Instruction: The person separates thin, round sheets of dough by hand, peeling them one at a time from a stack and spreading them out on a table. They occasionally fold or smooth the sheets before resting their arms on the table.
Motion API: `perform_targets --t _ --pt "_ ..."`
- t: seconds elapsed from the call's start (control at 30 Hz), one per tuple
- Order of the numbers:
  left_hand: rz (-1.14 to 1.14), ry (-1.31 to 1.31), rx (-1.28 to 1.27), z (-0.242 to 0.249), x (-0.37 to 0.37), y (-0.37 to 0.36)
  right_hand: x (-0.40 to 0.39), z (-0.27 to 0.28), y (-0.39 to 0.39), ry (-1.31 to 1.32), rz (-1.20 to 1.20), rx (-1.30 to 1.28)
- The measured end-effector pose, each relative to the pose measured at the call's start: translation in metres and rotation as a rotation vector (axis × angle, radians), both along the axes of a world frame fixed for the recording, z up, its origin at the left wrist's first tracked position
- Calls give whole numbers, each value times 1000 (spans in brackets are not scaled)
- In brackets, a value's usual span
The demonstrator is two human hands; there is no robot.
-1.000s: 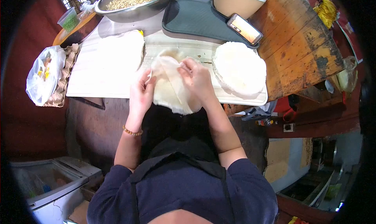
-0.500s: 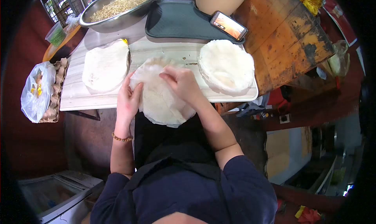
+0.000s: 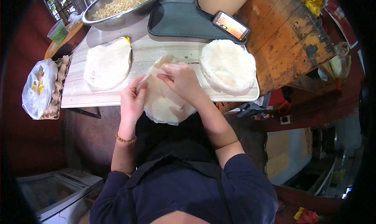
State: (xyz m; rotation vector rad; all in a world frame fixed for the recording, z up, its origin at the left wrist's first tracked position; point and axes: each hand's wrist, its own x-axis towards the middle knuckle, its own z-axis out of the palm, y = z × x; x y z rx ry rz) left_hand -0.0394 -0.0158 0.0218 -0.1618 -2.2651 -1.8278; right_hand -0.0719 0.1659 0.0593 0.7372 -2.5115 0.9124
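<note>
A person's 2 bare hands work on thin, pale, roughly round sheets (image 3: 168,106), held together at the near edge of a pale, streaked surface (image 3: 74,93). The sheets' longer axis runs away from the body, their far end over the surface, their near end hanging past its edge, in front of a black apron (image 3: 172,143). The far end is crumpled and partly lifted; the near end is rounded, with ragged, layered edges.

The left hand (image 3: 133,98), with a beaded bracelet (image 3: 125,138) at its wrist, pinches the left edge of the sheets between thumb and fingers. The right hand (image 3: 182,79) reaches over their far half, thumb and fingers close together; whether its grip is pinching a layer cannot be told.

A flat left pile (image 3: 107,63) of similar sheets lies to the left, a yellow scrap (image 3: 127,39) at its far right corner. A rounder right pile (image 3: 229,65) lies to the right.

At the back left, a steel bowl (image 3: 129,20) holds a heap of pale, thin strands (image 3: 121,7). Farther left, a clear tub (image 3: 54,28) contains something green and finely cut. A translucent bag (image 3: 43,97) with yellow and brownish contents rests on an egg carton (image 3: 62,69). Behind the piles is a dark tray (image 3: 176,20); a phone (image 3: 231,25), screen lit, slants across its right end, beside a tan container (image 3: 221,3) whose inside is out of view.
</note>
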Motion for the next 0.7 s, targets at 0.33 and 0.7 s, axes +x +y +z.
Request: perform_targets --t 0.33,0.7 --pt "6 -40 -178 8 -12 -8 3 -8 1 101 11 -70" --pt "215 76 -43 -20 -29 -22 -2 -13 13 -40 -228 -391"
